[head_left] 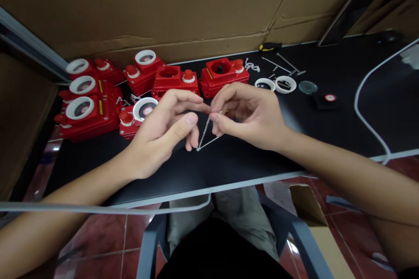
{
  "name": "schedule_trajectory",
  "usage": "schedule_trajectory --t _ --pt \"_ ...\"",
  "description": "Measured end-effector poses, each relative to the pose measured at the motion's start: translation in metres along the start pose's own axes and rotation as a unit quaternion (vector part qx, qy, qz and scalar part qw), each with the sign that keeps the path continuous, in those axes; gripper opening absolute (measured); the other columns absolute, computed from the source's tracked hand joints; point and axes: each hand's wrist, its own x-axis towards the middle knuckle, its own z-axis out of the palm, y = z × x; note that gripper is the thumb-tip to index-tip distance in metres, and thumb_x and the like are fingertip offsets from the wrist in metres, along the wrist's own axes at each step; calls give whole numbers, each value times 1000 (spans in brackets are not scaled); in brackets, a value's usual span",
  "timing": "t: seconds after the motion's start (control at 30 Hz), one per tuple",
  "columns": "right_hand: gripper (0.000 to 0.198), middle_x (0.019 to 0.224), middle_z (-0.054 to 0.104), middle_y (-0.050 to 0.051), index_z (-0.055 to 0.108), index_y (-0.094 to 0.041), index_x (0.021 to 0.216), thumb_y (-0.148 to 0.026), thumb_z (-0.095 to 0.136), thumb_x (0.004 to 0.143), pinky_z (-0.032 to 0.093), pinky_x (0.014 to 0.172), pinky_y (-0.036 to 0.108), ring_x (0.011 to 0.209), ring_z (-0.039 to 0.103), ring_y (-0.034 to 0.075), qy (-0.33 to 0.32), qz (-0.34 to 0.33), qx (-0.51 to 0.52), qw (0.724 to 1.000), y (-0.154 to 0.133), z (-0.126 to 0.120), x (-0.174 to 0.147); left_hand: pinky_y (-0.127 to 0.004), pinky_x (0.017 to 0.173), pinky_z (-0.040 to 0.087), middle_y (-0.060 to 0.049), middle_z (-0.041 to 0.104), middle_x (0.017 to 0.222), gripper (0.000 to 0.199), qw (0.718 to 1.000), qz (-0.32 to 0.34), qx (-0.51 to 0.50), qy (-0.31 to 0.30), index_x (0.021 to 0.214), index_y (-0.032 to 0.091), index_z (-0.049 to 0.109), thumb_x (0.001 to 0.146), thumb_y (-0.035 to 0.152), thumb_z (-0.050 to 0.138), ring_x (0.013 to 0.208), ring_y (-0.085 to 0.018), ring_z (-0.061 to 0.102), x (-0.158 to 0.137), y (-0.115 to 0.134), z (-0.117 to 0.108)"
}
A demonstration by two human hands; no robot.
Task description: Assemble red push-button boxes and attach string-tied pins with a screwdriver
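Note:
A thin white cord [204, 134] forms a narrow V in the middle of the view, with its bend pointing down over the black tabletop. My right hand [253, 115] pinches the cord's upper end between thumb and fingertips. Close on the left is my left hand [165, 128], its thumb apart from its loosely bent fingers. One long finger of it reaches to the right fingertips, and its lower fingers hang beside the cord's bend. Behind the hands stand red housings [175, 80] with round knobs, one partly hidden by my left hand.
More red housings with white rings [79, 108] crowd the left. At the back right lie a screwdriver [271, 46], metal tools [284, 64], white rings [285, 84], a glass disc [307, 87] and a black part [327, 101]. A pale cable [360, 96] curves at right. Cardboard [163, 4] stands behind.

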Motion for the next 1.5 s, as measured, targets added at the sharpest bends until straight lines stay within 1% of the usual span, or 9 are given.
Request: schedule_trajectory --t 0.23,0.33,0.43,0.6,0.87,1.1,1.27,1.37,1.5 --pt "24 87 80 2 77 -21 93 -37 94 96 71 68 28 73 80 14 57 -34 -52 996 -9 -7 3 -20 65 61 -3 78 91 19 982 -52 131 -128 101 18 79 112 28 68 69 -11 69 3 4 -4" --pt "22 80 79 0 77 -20 93 -33 95 95 66 63 26 67 77 13 59 -20 -86 994 1 -9 4 -22 67 61 -8 80 118 20 980 40 183 -60 106 20 86 112 34 73 77 -12 71 3 8 -8" --pt "16 78 77 -1 77 -17 95 -27 89 99 59 61 22 63 73 10 -27 -45 -143 988 9 -9 2 -27 71 61 -10 76 136 23 970 93 224 15 115 24 90 113 41 74 82 -13 72 2 8 -11" --pt "18 81 74 -1 74 -16 91 -24 84 104 50 67 20 70 64 8 -102 -161 -282 940 11 -8 0 -32 87 63 -9 76 122 25 960 114 256 20 120 28 91 114 44 73 96 -19 73 3 -2 -12" --pt "14 82 74 -1 78 -16 96 -26 84 105 47 67 22 69 61 8 -111 -167 -295 934 13 -9 0 -38 108 62 -10 80 129 25 964 109 239 40 113 27 92 112 46 76 118 -25 75 2 -1 -10" --pt "11 85 76 -1 81 -18 97 -25 87 102 45 67 24 69 60 9 -121 -154 -293 936 19 -12 2 -34 95 65 -7 87 108 20 980 87 177 32 112 25 91 112 40 77 100 -23 81 4 -3 -6" --pt "31 89 75 0 80 -19 102 -47 93 96 47 63 26 65 57 10 -87 -91 -270 954 1 -26 7 -31 91 67 -7 86 104 21 983 57 173 28 116 23 90 110 40 80 90 -19 80 5 -4 -6" --pt "18 110 80 4 82 -23 117 -38 78 108 55 62 27 66 63 9 -37 -74 -218 972 -10 -29 7 -28 86 67 -7 85 106 19 987 22 160 9 121 20 88 110 33 78 84 -16 80 5 -4 -5" --pt "14 110 81 4 85 -23 117 -31 77 108 63 63 25 67 70 10 -78 -96 -208 970 -8 -25 5 -26 81 66 -6 85 97 15 984 4 178 -22 110 19 87 109 29 76 83 -17 81 4 -5 -5"
